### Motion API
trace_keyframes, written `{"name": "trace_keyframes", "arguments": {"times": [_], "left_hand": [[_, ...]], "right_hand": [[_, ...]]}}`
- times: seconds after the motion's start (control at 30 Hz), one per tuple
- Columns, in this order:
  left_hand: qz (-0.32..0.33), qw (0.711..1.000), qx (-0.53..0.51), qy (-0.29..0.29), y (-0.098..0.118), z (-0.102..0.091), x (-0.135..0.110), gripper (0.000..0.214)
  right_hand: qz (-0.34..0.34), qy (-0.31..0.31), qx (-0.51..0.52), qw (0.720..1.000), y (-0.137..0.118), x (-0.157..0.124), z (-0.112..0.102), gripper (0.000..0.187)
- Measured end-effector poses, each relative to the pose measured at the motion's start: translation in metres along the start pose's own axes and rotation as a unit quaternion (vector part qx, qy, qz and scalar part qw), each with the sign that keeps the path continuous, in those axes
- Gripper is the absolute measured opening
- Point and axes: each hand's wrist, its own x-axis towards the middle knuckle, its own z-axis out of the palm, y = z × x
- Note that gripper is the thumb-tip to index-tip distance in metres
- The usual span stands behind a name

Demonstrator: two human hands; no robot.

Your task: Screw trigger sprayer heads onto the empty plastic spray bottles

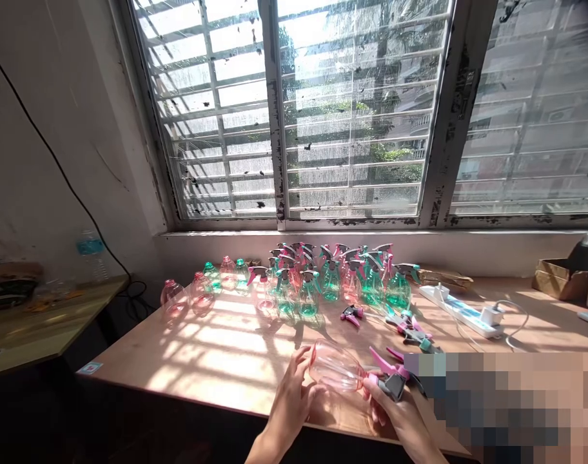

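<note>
Pink bottle (pixel 336 367) tilts sideways in left hand (pixel 293 390)

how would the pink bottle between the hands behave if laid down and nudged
The pink bottle would probably roll, since its body is rounded. It looks light for its size: the walls are see-through and no liquid shows inside. Its glossy surface may be a little slippery.

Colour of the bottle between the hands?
Translucent pink; the bottle shows best in the head view.
</note>
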Motion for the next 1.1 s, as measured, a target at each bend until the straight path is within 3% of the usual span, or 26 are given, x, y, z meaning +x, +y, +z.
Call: {"name": "trace_keyframes", "arguments": {"times": [0.27,0.43,0.6,0.73,0.9,1.1], "left_hand": [[-0.02,1.0,0.017,0.004,0.004,0.0,0.0,0.053],[-0.032,0.999,0.017,-0.008,0.002,-0.001,0.001,0.037],[-0.045,0.999,0.018,-0.001,-0.001,0.004,0.002,0.041],[-0.044,0.999,0.014,-0.016,0.007,-0.001,0.003,0.059],[-0.036,0.999,0.005,-0.02,0.01,-0.006,0.003,0.039],[-0.047,0.999,-0.002,0.009,-0.002,0.002,0.001,0.039]], "right_hand": [[-0.006,0.001,-0.001,1.0,0.001,0.002,0.0,0.045],[0.004,0.006,0.005,1.0,0.004,0.002,-0.001,0.044],[-0.017,-0.014,0.006,1.0,0.005,0.004,-0.005,0.042],[-0.016,-0.004,0.004,1.0,0.007,0.006,-0.006,0.043],[-0.009,0.002,0.003,1.0,0.008,0.005,-0.004,0.044],[-0.021,-0.006,0.004,1.0,0.001,0.001,-0.001,0.045]]}}
